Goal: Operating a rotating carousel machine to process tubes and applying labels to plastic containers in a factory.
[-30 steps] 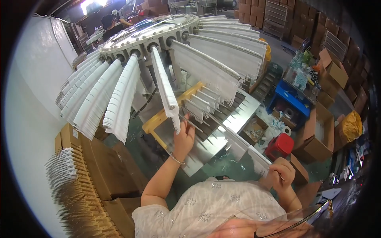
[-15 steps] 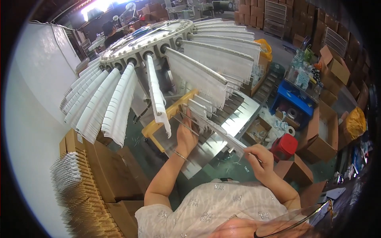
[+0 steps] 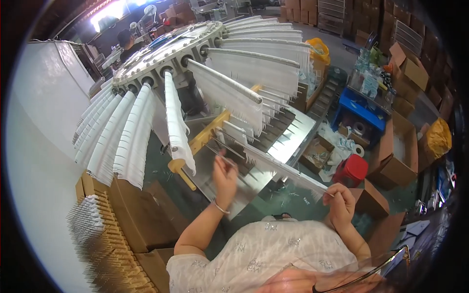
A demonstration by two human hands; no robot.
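Observation:
My right hand [image 3: 340, 202] grips the near end of a long thin rod with a strip of white sheet pieces [image 3: 288, 170] along it. The strip slants up and left to a yellow rack bar [image 3: 202, 137] lined with thin metal pins. My left hand [image 3: 225, 181] is raised beside the pins, below the bar. Its fingertips are bent and blurred, so I cannot tell whether they hold anything. Just left of the bar hangs a narrow white sheet stack [image 3: 176, 122], on an arm of a large round machine [image 3: 171, 44].
More white sheet stacks [image 3: 134, 132] fan out around the machine. A metal table [image 3: 261, 178] lies under the rack. Pinned wooden bars [image 3: 115, 239] stand at lower left by cardboard boxes [image 3: 141, 215]. On the right are a red bin [image 3: 352, 169], a blue stool [image 3: 359, 115] and open cartons [image 3: 395, 158].
My left hand has come away from the yellow bar, moving down toward me. My right hand has drawn the rod end right and slightly nearer. The view has shifted a little.

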